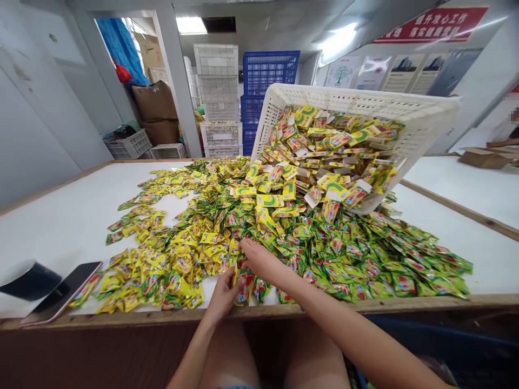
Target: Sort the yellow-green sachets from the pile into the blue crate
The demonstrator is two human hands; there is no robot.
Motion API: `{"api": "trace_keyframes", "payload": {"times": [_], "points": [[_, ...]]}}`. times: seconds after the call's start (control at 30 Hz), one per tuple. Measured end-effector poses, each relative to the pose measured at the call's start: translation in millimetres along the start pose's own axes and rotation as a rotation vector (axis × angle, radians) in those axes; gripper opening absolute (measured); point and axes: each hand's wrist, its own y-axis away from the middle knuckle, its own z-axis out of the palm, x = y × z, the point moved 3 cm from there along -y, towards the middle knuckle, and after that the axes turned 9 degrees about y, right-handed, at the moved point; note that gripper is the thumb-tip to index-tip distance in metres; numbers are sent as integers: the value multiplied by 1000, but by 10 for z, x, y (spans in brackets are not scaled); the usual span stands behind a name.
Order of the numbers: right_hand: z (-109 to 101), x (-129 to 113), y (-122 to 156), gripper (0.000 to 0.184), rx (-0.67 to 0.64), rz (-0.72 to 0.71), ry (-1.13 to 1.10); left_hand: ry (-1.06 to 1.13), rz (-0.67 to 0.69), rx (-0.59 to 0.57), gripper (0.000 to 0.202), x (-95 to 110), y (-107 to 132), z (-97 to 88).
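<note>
Near the table's front edge, my left hand (pixel 223 294) has its thumb and fingers closed on a small yellow packet (pixel 234 274). My right hand (pixel 259 261) reaches across from the right, its fingers curled down just above the left hand; what they grip is hidden. Around both hands lies a heap of small candy sachets, yellow ones (pixel 178 265) on the left and green ones (pixel 348 265) on the right. Beyond them a white plastic basket (pixel 430 116) is tipped toward me, and small yellow cartons (pixel 270 200) with open flaps spill out onto the sachets.
A phone (pixel 62 294) and a dark cup (pixel 30 281) are at the left front. Wooden strips (pixel 466 208) border the white table (pixel 48 216). White crates (pixel 221 135) and blue crates (pixel 271 73) are stacked behind. A cardboard box (pixel 484 158) stands far right, near another person's arm.
</note>
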Motion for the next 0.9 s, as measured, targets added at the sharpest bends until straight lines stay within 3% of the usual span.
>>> {"api": "trace_keyframes", "payload": {"times": [0.23,0.4,0.53,0.7,0.9], "points": [[178,-139,143,15,237,-152,-170,82,33,65,32,-1,6,-72],[109,-145,276,18,346,-20,-146,133,34,119,36,-23,12,-104],[122,-114,317,9,316,23,-93,146,13,99,39,-40,8,-99],[208,-137,304,13,213,37,-102,149,3,82,45,-25,7,-84],[246,-150,359,6,227,84,-137,119,24,87,41,-32,7,-86]]}}
